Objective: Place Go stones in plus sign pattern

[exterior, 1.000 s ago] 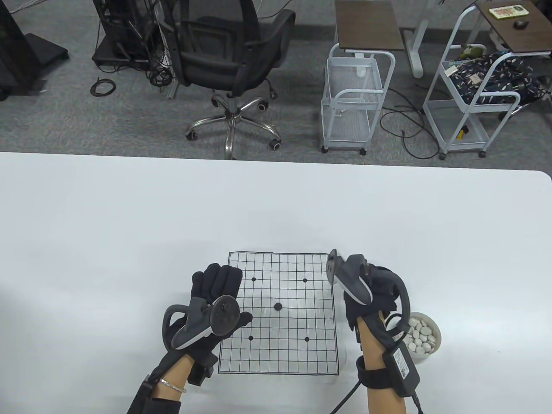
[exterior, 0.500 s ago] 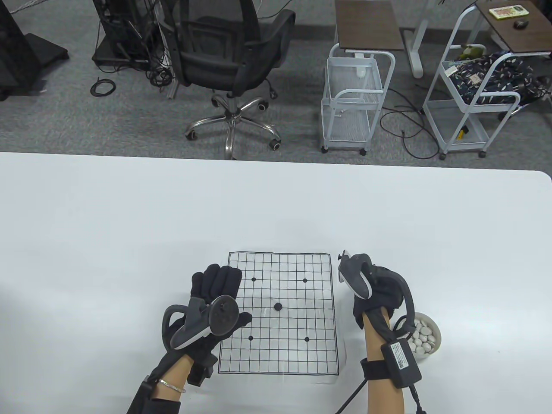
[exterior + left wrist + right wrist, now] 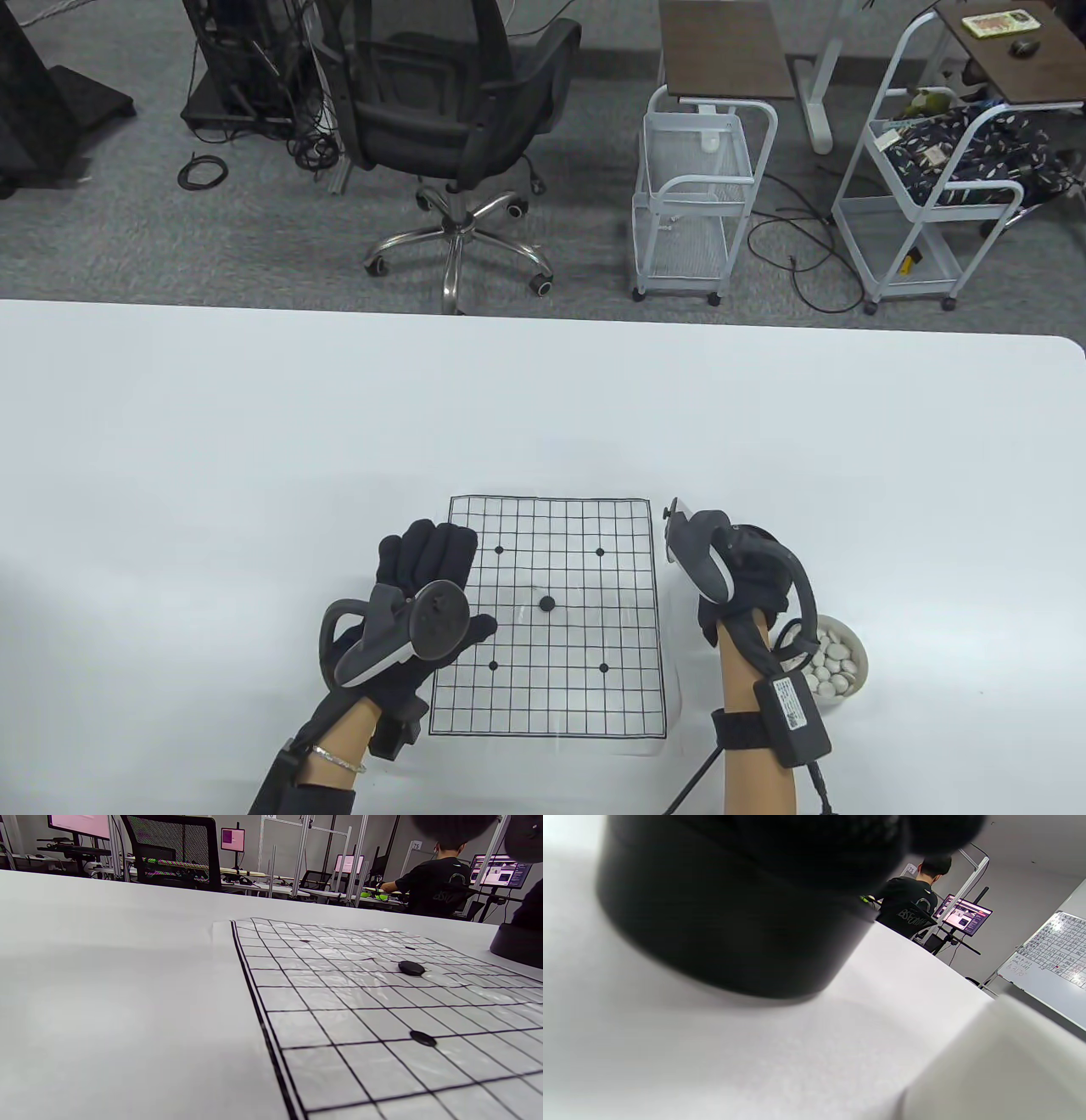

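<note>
My L hand (image 3: 424,586) lies flat at the L edge of the Go board (image 3: 594,679), fingers (image 3: 428,548) straight and together, thumb out over the grid near the lower-L star pt. Grip: relaxed, holding nothing. Tracker (image 3: 399,632) sits on the back of it.

My R hand (image 3: 742,586) is just R of the board's R edge, tracker (image 3: 700,556) on top hiding the fingers in table view. R wrist view shows a black container (image 3: 725,921) close up, standing on the table (image 3: 254,441), w/ blurred dark glove above it. Whether fingers curl round anything: cannot tell. Cable box (image 3: 793,709) strapped to my R forearm.

Board: printed grid sheet under clear film, flat on the white table, near the front edge. 1 black stone (image 3: 547,604) sits on the centre pt; in L wrist view it stands proud of the sheet (image 3: 411,968). The 4 other black dots are flat printed marks, e.g. lower-L one (image 3: 423,1038). No stone count beyond 1 on the grid.

White bowl (image 3: 853,679) of white stones (image 3: 827,662) stands on the table just behind and R of my R wrist, apart from the board.

Off table: black office chair (image 3: 450,102), 2 white wire carts (image 3: 696,204), cables on grey carpet. Wrist views show a person in a black shirt (image 3: 437,887) seated at monitors, back to the table.
</note>
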`<act>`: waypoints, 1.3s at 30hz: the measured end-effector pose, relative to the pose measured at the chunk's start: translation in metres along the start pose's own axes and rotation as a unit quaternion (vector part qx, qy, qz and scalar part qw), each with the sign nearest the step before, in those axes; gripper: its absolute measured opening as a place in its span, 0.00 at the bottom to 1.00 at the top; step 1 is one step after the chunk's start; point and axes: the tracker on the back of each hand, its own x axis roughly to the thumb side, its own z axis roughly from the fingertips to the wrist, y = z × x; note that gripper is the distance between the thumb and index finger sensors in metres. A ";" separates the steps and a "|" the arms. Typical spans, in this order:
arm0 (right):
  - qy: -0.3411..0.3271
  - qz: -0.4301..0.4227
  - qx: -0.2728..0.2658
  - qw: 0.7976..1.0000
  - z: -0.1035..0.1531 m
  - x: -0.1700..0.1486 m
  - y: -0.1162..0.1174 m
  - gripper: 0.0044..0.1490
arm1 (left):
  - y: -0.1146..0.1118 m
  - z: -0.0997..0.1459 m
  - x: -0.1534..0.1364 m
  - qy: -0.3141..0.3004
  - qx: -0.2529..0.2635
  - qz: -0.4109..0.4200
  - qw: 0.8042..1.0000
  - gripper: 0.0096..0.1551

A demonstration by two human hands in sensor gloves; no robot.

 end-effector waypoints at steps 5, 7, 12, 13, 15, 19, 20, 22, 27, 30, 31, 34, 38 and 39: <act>0.006 -0.029 -0.003 1.000 0.001 -0.005 -0.005 0.33 | 0.000 0.000 0.000 0.000 -0.001 -0.001 1.000 0.56; 0.005 -0.040 -0.010 0.999 0.003 -0.005 -0.009 0.34 | 0.000 0.000 0.000 -0.001 -0.001 -0.001 1.000 0.56; -0.001 -0.071 -0.051 0.996 0.011 -0.005 -0.026 0.33 | 0.000 -0.001 0.000 -0.002 0.000 -0.001 1.000 0.56; -0.007 -0.082 -0.061 0.995 0.014 -0.006 -0.031 0.33 | 0.000 -0.001 0.000 -0.002 0.000 -0.001 1.000 0.56; -0.039 -0.141 -0.092 0.985 0.023 -0.007 -0.046 0.33 | 0.000 -0.001 0.001 -0.003 0.000 -0.002 1.000 0.56; -0.122 -0.257 -0.101 0.953 0.041 -0.002 -0.066 0.33 | 0.000 -0.001 0.001 -0.003 0.001 -0.001 1.000 0.56; -0.144 -0.283 -0.096 0.943 0.045 0.001 -0.069 0.34 | 0.000 -0.001 0.001 -0.003 0.001 -0.001 1.000 0.56; -0.190 -0.323 -0.074 0.924 0.051 0.011 -0.072 0.34 | 0.000 -0.001 0.001 -0.003 0.001 -0.001 1.000 0.56; -0.281 -0.337 -0.006 0.899 0.060 0.044 -0.064 0.35 | 0.000 -0.001 0.000 -0.004 0.002 -0.003 1.000 0.56; -0.314 -0.323 0.027 0.892 0.066 0.064 -0.057 0.34 | -0.001 -0.001 0.001 -0.004 0.001 -0.002 1.000 0.56; -0.325 -0.317 0.036 0.890 0.068 0.071 -0.055 0.34 | -0.001 -0.001 0.001 -0.004 0.001 -0.002 1.000 0.56; -0.333 -0.298 0.038 0.894 0.073 0.084 -0.051 0.34 | -0.001 -0.001 0.001 -0.004 0.001 -0.002 1.000 0.56; -0.328 -0.259 0.026 0.908 0.079 0.095 -0.047 0.33 | -0.001 -0.001 0.001 -0.005 0.001 -0.003 1.000 0.56; -0.325 -0.246 0.017 0.913 0.080 0.097 -0.047 0.33 | -0.001 -0.001 0.002 -0.005 0.000 -0.003 1.000 0.56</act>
